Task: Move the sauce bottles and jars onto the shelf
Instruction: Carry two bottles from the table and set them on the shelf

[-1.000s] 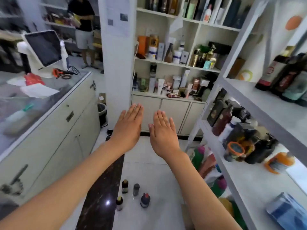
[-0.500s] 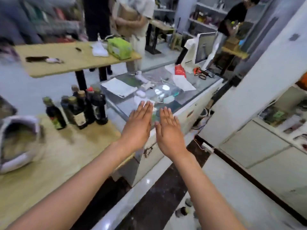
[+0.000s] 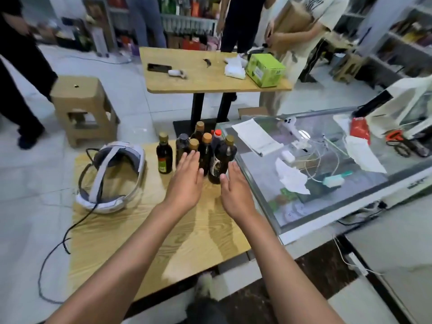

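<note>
Two hands flat: left hand (image 3: 184,183) | right hand (image 3: 236,192) | bottles (image 3: 205,150) ahead

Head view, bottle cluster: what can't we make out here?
- Bottle cluster: exact count unclear; rear bottles overlap, and the left hand covers some bases.
- Labels: too small and blurred to read.
- Contact: right hand is open beside the big dark bottle; touching or not, cannot tell.
- Target shelf: not identifiable here.
</note>
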{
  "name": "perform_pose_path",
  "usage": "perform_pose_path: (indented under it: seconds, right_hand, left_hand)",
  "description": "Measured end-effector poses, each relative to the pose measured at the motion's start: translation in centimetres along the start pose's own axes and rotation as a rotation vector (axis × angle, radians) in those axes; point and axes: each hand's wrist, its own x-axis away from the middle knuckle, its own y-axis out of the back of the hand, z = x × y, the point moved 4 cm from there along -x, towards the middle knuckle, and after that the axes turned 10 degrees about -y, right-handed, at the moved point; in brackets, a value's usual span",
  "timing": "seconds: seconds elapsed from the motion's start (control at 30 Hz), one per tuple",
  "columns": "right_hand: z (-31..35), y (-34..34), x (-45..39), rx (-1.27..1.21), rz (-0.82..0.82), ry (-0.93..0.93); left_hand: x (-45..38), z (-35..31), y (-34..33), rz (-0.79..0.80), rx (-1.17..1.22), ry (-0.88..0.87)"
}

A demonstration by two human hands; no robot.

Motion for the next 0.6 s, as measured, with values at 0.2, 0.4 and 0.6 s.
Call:
perform_pose_path:
  seconds: [0.2,0.4,0.6]
  right_hand:
    - [-3.0,-1.7,-8.0,-0.323,0.009,-0.279]
    - [-6.6,-2.8,-14.6,-0.478,0.119,-0.411]
    - [-8.0,-3.5,-19.9,-0.472,0.169,-0.307]
  left_hand:
    - [-4.7,3.1,-1.2,-0.06,0.079,0.215]
    - [-10.3,5.8,-3.3,-0.015,0.059,0.307]
    - [-15.0,9.2,-4.7,0.089,-0.041,0.269]
